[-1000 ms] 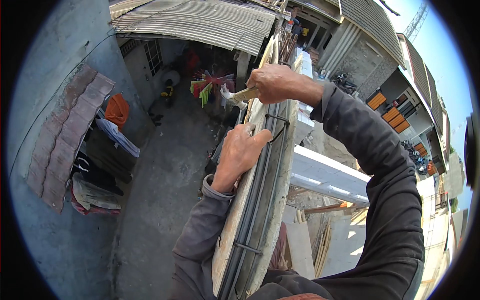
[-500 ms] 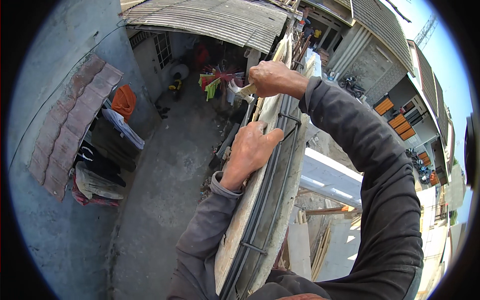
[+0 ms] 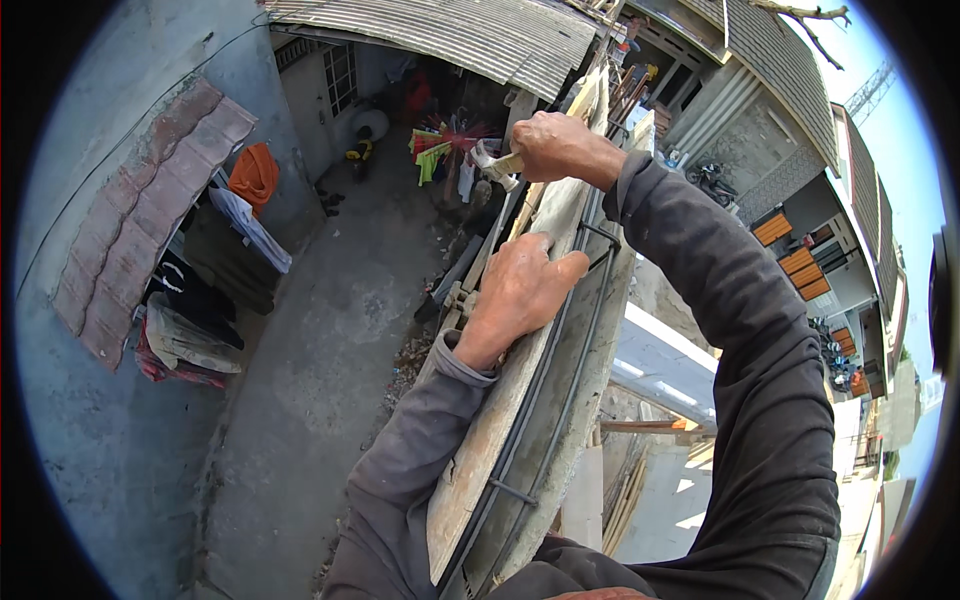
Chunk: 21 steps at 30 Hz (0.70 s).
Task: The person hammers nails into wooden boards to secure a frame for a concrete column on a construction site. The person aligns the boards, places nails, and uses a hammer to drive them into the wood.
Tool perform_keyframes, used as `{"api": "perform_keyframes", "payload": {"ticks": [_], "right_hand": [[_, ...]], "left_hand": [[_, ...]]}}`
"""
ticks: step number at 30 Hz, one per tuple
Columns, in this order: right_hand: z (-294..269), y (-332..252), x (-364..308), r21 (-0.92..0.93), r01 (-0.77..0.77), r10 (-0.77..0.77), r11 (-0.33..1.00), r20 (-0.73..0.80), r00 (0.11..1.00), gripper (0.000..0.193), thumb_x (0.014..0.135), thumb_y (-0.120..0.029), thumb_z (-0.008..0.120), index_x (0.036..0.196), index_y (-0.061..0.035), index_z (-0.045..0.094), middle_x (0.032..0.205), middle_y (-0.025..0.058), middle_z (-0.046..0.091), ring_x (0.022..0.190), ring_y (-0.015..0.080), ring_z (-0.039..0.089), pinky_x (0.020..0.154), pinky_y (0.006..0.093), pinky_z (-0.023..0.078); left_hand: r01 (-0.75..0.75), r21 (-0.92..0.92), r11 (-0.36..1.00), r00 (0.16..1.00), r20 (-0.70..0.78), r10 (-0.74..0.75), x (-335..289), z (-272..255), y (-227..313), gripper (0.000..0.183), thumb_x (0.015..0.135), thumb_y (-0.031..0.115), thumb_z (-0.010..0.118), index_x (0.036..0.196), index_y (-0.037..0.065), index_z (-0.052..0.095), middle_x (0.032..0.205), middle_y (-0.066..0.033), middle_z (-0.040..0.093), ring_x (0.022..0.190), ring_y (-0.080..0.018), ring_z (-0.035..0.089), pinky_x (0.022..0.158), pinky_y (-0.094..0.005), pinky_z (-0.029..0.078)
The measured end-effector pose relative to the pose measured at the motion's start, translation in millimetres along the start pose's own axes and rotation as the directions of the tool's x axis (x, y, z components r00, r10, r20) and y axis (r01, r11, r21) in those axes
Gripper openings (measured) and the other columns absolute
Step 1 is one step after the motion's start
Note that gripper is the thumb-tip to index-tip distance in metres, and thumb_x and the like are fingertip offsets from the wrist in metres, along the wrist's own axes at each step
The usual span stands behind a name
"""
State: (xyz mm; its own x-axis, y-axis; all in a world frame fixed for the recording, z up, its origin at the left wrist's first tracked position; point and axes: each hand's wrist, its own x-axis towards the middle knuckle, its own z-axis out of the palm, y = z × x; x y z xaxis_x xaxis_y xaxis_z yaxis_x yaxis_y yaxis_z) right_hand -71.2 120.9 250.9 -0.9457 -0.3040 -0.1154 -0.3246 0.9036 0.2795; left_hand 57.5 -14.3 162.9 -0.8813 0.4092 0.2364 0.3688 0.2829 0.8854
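Observation:
My right hand is closed around the handle of a claw hammer. The hammer's metal head points left, just beyond the outer side of a long wooden board. On this board rests my left hand, gripping its top edge, thumb to the right and the other fingers bent over the left side, partly hidden. Beside the board runs a narrow concrete channel with steel rebar in it, tied by bent crosspieces. Whatever lies below the hammer head on the board's outer face is hidden.
Far below on the left is a concrete yard with a hanger of clothes. A tiled awning juts from the blue wall. Ahead is a corrugated roof. White panels and timber stand lower right.
The view has shifted slightly, so both hands and the board's far end appear further right. The hammer head is a little higher in the picture. Both hands keep their grips.

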Motion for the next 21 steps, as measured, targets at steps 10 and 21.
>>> {"api": "perform_keyframes", "payload": {"ticks": [10, 21], "right_hand": [[-0.9, 3.1, 1.4, -0.005, 0.023, -0.023, 1.0, -0.002, 1.0, 0.029, 0.077, -0.015, 0.068, 0.102, -0.0033, 0.078, 0.094, 0.0218, 0.076, 0.092, 0.0391, 0.075, 0.08, 0.0473, 0.061], [0.2, 14.6, -4.4, 0.002, -0.093, 0.093, 0.996, 0.01, 0.996, 0.028, 0.078, -0.016, 0.067, 0.101, -0.004, 0.078, 0.097, 0.0218, 0.076, 0.093, 0.0388, 0.075, 0.081, 0.0475, 0.061]], "left_hand": [[0.068, 0.001, 0.998, 0.995, 0.078, -0.068, -0.9, -2.4, -3.2, 0.03, 0.087, 0.029, 0.059, 0.092, 0.0, 0.069, 0.092, -0.0319, 0.063, 0.079, -0.0513, 0.06, 0.073, -0.0522, 0.048], [-0.008, 0.037, 0.999, 0.996, 0.085, 0.005, 1.4, 1.4, -5.3, 0.027, 0.087, 0.027, 0.059, 0.094, 0.002, 0.07, 0.091, -0.0278, 0.065, 0.083, -0.0466, 0.063, 0.076, -0.0494, 0.048]]}}
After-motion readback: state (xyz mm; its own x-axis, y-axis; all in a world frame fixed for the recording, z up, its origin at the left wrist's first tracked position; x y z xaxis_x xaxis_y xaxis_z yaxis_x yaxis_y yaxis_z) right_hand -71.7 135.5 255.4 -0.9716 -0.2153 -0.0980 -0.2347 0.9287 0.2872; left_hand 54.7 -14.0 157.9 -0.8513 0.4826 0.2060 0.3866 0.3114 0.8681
